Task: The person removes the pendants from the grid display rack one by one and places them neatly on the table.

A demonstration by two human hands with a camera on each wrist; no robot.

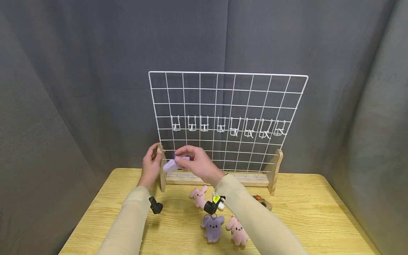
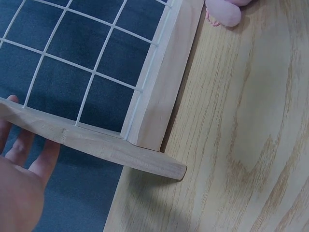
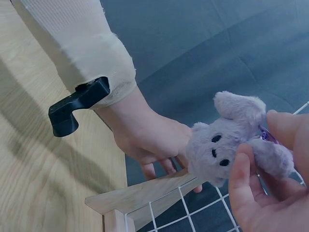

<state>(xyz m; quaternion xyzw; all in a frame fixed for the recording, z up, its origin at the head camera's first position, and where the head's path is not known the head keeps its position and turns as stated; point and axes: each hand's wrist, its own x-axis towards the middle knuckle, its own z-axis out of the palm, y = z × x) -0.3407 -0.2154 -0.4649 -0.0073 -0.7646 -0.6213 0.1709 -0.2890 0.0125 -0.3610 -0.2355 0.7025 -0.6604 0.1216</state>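
My left hand grips the upper part of the left wooden upright of a stand, its fingers reaching round the far side. That stand carries a white wire grid. With thumb and fingers my right hand pinches a lavender plush animal keychain near its purple cord. The plush hangs in the air in front of the grid's lower left, its head pointing left, apart from the hooks. Black eyes and a nose show on it in the right wrist view.
Several white hooks line the grid's middle. On the wooden table lie a pink plush, a purple plush, another pink plush and a brown item partly behind the right sleeve. Grey curtains surround the table.
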